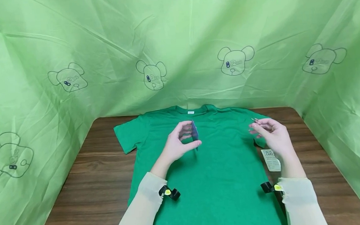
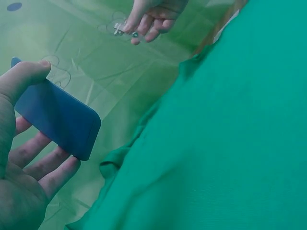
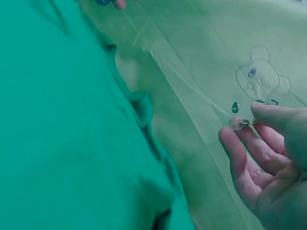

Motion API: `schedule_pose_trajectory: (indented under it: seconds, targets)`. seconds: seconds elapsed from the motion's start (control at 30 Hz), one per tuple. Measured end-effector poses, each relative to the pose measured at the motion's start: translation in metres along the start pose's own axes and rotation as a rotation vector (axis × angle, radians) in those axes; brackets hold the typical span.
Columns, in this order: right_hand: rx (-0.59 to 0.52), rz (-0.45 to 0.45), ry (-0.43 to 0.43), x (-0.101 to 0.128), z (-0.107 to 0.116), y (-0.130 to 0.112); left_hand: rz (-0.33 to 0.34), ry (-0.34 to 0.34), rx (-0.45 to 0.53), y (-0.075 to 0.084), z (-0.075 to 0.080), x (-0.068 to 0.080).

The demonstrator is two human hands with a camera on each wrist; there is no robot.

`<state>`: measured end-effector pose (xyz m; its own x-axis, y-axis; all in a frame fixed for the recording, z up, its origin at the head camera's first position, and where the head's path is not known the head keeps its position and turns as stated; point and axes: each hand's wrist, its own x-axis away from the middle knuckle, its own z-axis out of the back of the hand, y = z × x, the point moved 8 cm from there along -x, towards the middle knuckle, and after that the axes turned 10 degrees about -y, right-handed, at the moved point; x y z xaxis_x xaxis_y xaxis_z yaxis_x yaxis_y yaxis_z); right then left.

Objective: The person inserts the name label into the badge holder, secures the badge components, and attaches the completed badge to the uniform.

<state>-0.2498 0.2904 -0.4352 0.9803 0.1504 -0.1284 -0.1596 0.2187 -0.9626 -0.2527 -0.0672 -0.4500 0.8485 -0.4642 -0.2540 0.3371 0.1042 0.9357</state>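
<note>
Over the chest of a green T-shirt (image 1: 202,180), my left hand (image 1: 176,145) holds a flat blue card holder (image 2: 62,117) on edge. Its thumb is on one long edge and the fingertips are along the other. My right hand (image 1: 275,136), above the shirt's right sleeve, pinches a small badge clip (image 3: 244,122) between thumb and fingers. The clip shows metal snaps and a clear strap in the right wrist view. A wide space separates the clip from the card holder.
A white printed paper card (image 1: 271,160) reading ID/IC CARD lies beside the shirt's right side, partly behind my right wrist. The shirt is spread on a dark wooden table (image 1: 91,180). Light green cloth (image 1: 181,29) with bear drawings encloses the back and sides.
</note>
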Motion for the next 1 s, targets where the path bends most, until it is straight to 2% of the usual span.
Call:
schedule_pose_trajectory:
  seconds: [0.27,0.57,0.83,1.0]
  targets:
    - [0.146,-0.141,0.039,0.006,0.031,0.030,0.009,-0.006,0.005,-0.002,-0.002,0.001]
    - [0.189,-0.189,0.120,0.012,0.060,0.050,0.006,-0.010,0.009,-0.002,-0.003,0.000]
    - [0.333,-0.244,0.187,0.021,0.081,0.064,0.012,-0.032,0.001,-0.003,-0.006,0.000]
    - [0.377,-0.295,0.215,0.027,0.089,0.072,0.013,-0.032,-0.008,-0.005,-0.007,-0.001]
